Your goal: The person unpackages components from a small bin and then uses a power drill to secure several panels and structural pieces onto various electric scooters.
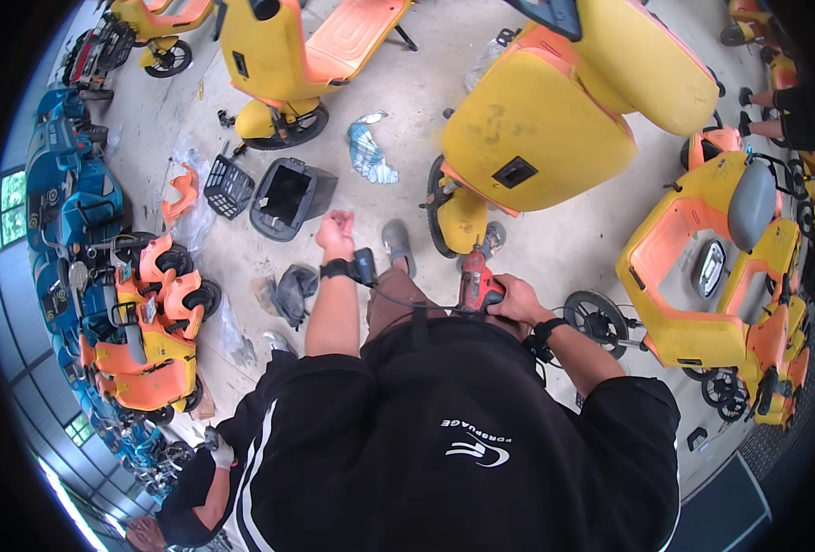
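My right hand [516, 302] is wrapped round the grip of a red-and-black power drill [474, 283]. The drill points forward, toward the front wheel [440, 207] of a yellow scooter with a broad front panel [536, 129]. Raised in front of me, my left hand [336, 230] has its fingers curled in. What it holds, if anything, is too small to make out. Nearest to that hand is a dark grey plastic bin [285, 198] on the floor. A black box-shaped device [364, 267] with a cable sits by my left wrist.
A black crate [229, 187], an orange plastic part [180, 192] and a blue-white crumpled wrapper [370, 152] lie on the concrete floor. Yellow-orange scooters [693, 267] stand on both sides, with blue ones [67, 202] at far left. A gloved co-worker [200, 492] is at lower left.
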### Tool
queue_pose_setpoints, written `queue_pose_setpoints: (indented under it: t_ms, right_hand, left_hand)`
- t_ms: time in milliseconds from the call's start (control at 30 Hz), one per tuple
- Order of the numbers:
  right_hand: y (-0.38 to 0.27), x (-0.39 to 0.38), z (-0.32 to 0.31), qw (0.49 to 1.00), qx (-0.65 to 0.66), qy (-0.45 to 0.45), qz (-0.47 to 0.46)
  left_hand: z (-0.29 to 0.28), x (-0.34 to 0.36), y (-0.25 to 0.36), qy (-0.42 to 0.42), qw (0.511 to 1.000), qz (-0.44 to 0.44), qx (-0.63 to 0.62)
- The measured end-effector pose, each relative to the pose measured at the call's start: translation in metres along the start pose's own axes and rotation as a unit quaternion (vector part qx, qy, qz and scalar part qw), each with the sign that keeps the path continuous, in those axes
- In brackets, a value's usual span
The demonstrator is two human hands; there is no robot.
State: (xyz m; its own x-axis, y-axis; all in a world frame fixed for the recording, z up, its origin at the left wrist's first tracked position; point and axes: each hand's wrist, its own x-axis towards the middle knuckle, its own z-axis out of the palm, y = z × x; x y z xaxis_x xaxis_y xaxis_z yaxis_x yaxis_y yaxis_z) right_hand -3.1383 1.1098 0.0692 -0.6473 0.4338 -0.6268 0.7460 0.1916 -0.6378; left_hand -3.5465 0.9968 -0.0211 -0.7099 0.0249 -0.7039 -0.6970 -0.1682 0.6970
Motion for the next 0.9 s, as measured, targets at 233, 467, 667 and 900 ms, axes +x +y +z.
queue_pose_setpoints:
  t_ms: [233,467,667,900]
  right_hand:
    - [-0.039,0.009,0.05,0.985,0.057,0.096,0.134]
    - [-0.07,0.019,0.125,0.954,0.134,0.085,0.253]
    - [-0.089,0.058,0.169,0.958,0.028,0.01,0.286]
    - [-0.111,0.084,0.218,0.958,0.128,0.082,0.242]
  left_hand:
    - [-0.065,0.107,0.111,0.105,0.994,-0.032,0.012]
    - [-0.142,0.055,0.091,-0.263,0.906,-0.198,0.266]
    - [-0.195,0.029,0.085,-0.385,0.662,-0.168,0.621]
    - [-0.221,0.0,0.081,-0.464,0.374,-0.103,0.796]
